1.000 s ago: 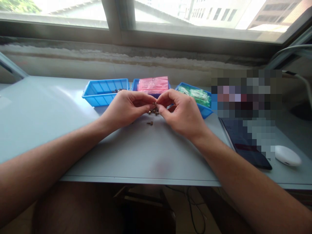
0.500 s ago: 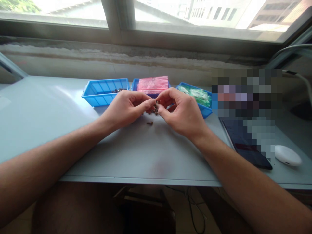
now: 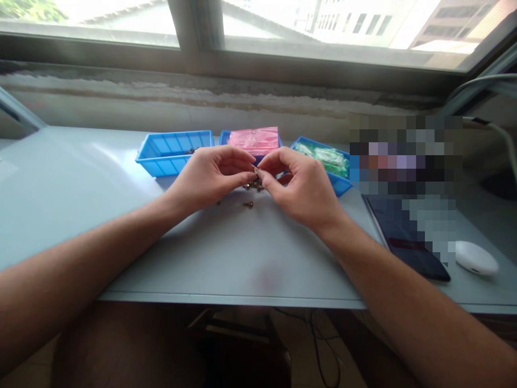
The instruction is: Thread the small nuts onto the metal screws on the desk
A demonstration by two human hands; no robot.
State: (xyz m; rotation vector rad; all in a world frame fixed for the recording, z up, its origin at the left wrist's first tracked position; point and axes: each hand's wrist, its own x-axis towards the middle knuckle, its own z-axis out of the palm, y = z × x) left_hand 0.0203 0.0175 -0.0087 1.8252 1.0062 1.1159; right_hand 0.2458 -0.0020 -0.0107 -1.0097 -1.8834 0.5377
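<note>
My left hand (image 3: 205,177) and my right hand (image 3: 301,183) meet fingertip to fingertip above the middle of the table. Between their thumbs and forefingers is a small metal screw (image 3: 256,170), mostly covered by the fingers. My right hand pinches it, and the left thumb and forefinger close in on its other side. Just below the fingertips lies a small heap of brass-coloured screws (image 3: 254,185), partly hidden by the hands. Nearer to me a single loose screw (image 3: 248,205) lies on its side. Another tiny piece (image 3: 218,203) shows beside my left hand.
Along the back stand a blue bin (image 3: 173,161) with dark small parts, one with pink bags (image 3: 254,141), and one with green bags (image 3: 323,157). A dark tablet-like device (image 3: 404,237) and a white rounded object (image 3: 475,257) lie at right. The table's front edge (image 3: 234,299) runs below my forearms.
The fingertips have shifted slightly around the small screw, and the left thumb and forefinger are a little farther apart. A tiny piece now shows beside my left hand.
</note>
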